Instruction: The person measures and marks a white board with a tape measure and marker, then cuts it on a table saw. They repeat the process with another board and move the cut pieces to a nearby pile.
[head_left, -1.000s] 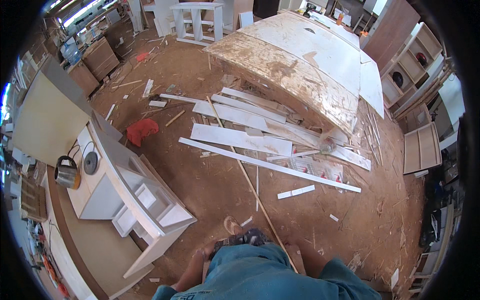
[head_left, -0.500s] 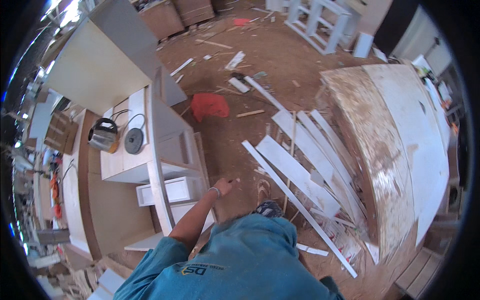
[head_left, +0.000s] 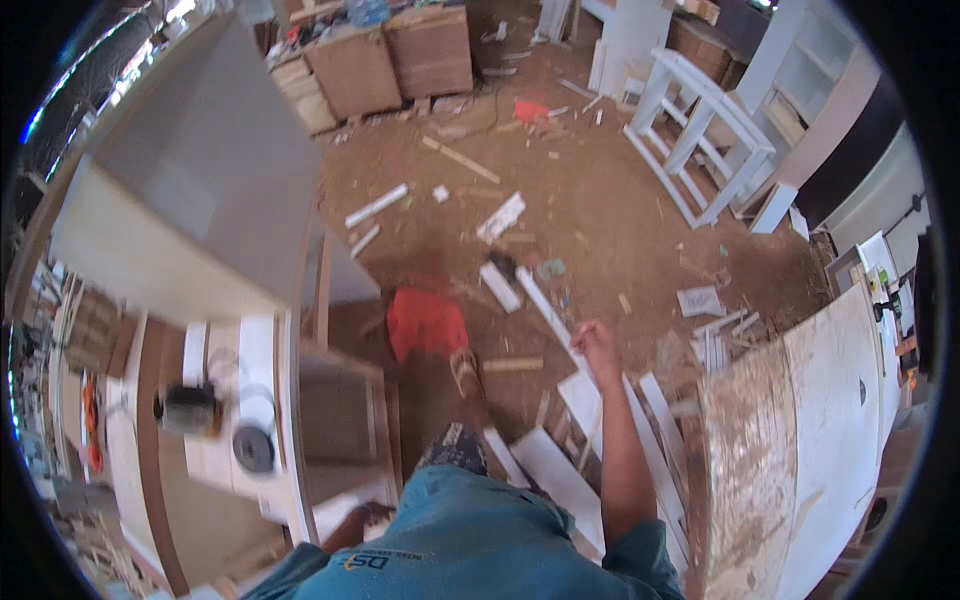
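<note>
My right hand [head_left: 597, 352] is held out ahead over the floor, above the white strips of board [head_left: 540, 300]. Its fingers are loosely curled, and nothing shows in them. Low at my left side, my left hand [head_left: 368, 517] hangs dim and partly blurred beside a white cabinet [head_left: 345, 425]; its fingers cannot be made out. A sandalled foot [head_left: 463, 372] is forward at the edge of a red sheet [head_left: 425, 322] on the ground.
A steel kettle [head_left: 188, 410] and its round base [head_left: 254, 447] stand on the cabinet top at left. A large worn board [head_left: 750, 470] rises at right. Offcuts such as a wood strip [head_left: 460, 160] litter the floor. A white frame [head_left: 690, 140] stands farther off.
I have moved forward, and the red sheet and kettle are nearer. My right arm has swung into view ahead, while my left hand has dropped back from in front to my side.
</note>
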